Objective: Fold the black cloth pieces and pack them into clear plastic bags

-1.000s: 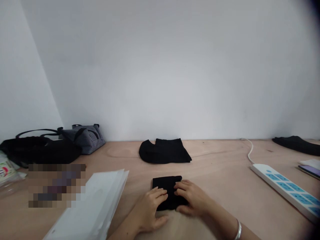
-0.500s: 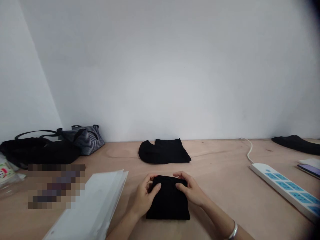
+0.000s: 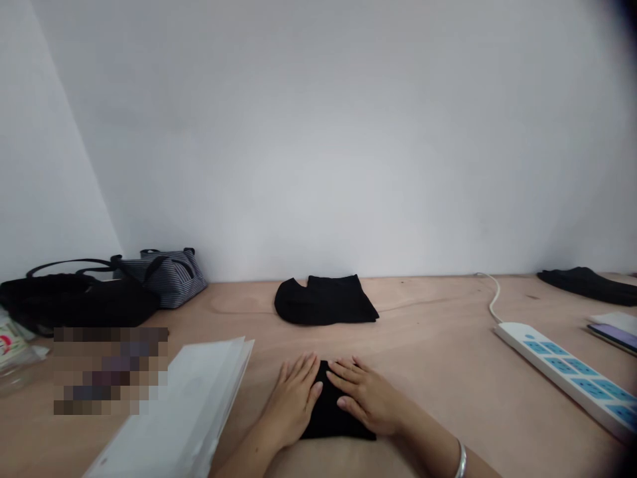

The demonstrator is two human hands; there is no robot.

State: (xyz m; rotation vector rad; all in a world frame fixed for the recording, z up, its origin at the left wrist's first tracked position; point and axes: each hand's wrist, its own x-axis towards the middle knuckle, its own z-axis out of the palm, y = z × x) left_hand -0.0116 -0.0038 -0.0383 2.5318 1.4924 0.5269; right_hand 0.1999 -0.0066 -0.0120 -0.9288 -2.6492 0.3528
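Observation:
A folded black cloth (image 3: 332,415) lies on the wooden table near its front, partly covered by both hands. My left hand (image 3: 294,401) rests flat on its left side, fingers stretched out away from me. On the right side my right hand (image 3: 365,395), with a silver bangle on its wrist, lies flat with the fingers spread. Neither hand grips the cloth. Behind them, near the wall, lies a second black cloth piece (image 3: 328,302) with a curved left end and a straight-edged right part.
White plastic sleeves (image 3: 174,405) lie at the left. Further back stand a black bag (image 3: 79,302) and a striped bag (image 3: 176,279). A power strip (image 3: 567,378), a phone (image 3: 614,335) and another dark cloth (image 3: 590,285) are at the right. A blurred patch hides something at left.
Both hands have gone from holding the folded cloth at its sides, thumbs on top, to lying flat on it. The cloth now looks flatter.

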